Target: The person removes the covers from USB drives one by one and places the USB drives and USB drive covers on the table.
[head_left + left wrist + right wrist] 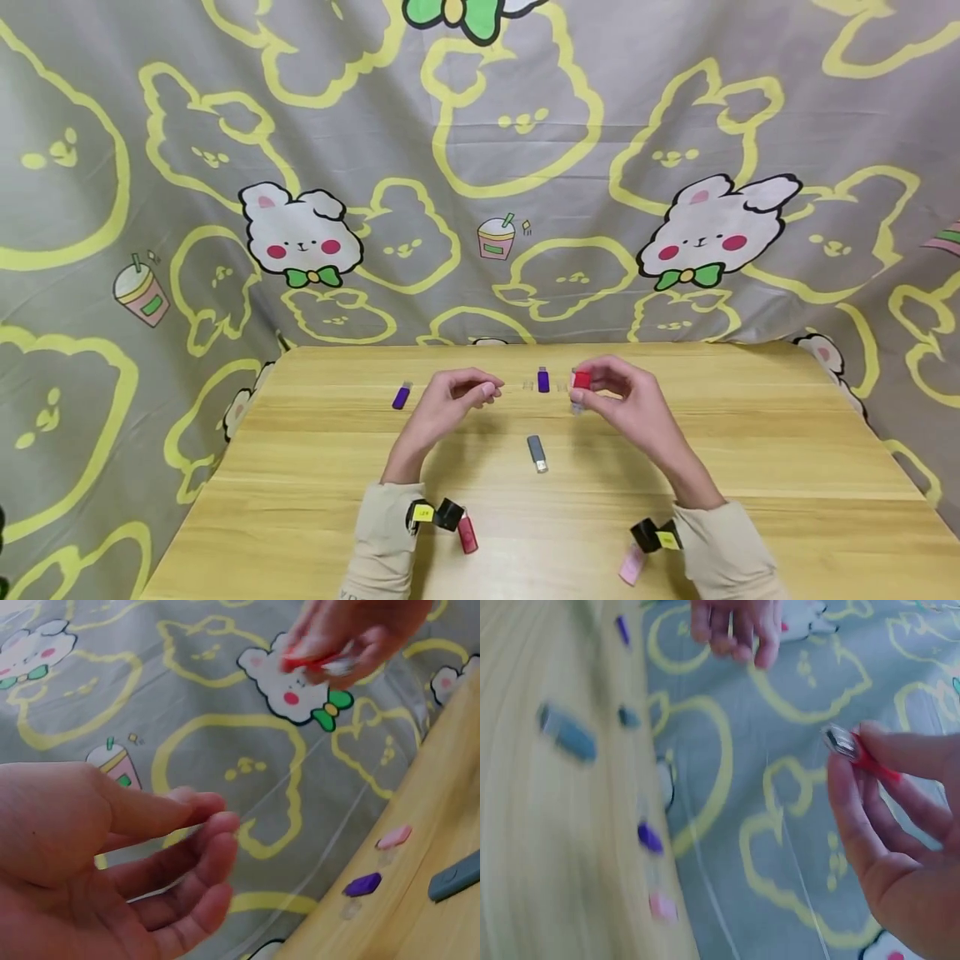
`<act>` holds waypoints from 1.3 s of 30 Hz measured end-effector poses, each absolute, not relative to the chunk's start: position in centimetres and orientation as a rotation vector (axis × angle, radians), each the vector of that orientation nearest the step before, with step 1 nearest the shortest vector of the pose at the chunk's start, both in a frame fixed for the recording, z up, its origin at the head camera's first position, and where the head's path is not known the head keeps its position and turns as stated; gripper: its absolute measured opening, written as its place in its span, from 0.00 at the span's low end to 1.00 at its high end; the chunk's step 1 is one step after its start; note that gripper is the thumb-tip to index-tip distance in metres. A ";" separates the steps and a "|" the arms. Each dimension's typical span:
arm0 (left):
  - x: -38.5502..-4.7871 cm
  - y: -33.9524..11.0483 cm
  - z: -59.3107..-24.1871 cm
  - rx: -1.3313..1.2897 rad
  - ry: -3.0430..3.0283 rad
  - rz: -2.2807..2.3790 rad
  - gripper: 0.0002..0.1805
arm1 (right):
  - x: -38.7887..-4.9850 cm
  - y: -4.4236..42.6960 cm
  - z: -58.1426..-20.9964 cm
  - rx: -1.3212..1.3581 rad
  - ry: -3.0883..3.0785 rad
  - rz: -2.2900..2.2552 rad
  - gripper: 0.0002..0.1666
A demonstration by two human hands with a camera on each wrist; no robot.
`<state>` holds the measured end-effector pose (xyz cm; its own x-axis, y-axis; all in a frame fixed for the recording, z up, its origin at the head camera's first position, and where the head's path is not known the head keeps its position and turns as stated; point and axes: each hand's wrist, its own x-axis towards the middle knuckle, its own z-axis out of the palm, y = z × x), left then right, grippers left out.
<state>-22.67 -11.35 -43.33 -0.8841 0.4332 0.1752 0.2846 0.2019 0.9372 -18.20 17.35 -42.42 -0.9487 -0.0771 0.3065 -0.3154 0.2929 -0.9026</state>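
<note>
Where left-wrist blurs, right-wrist shows plug [841, 742].

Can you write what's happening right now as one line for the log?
right hand: holds red USB stick | left hand: holds nothing visible | gray USB stick: lying on wooden table

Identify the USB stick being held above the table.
The bright red stick, pinched in the right hand; the others, including the darker red stick, lie on the table.
</note>
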 end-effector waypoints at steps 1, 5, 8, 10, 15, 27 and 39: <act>-22.7 -11.3 -43.3 0.699 2.339 1.803 0.10 | -18.4 16.8 -42.2 0.343 -2.305 1.776 0.18; -22.5 -10.9 -42.9 0.678 2.332 1.895 0.09 | -19.1 14.6 -41.6 0.262 -2.128 1.980 0.21; -22.2 -10.6 -42.5 0.656 2.311 1.930 0.10 | -19.3 13.4 -41.4 0.217 -2.040 2.083 0.20; -22.0 -10.4 -42.3 0.659 2.298 1.943 0.10 | -19.4 12.7 -41.5 0.187 -1.997 2.137 0.19; -21.7 -9.6 -42.1 0.690 2.252 1.977 0.10 | -19.5 11.7 -41.9 0.180 -1.935 2.222 0.17; -21.7 -8.9 -42.0 0.618 2.242 2.118 0.08 | -19.7 10.9 -42.6 0.251 -1.997 2.203 0.14; -21.9 -8.7 -42.6 0.626 2.378 2.006 0.07 | -19.8 10.5 -42.8 0.312 -2.268 1.855 0.07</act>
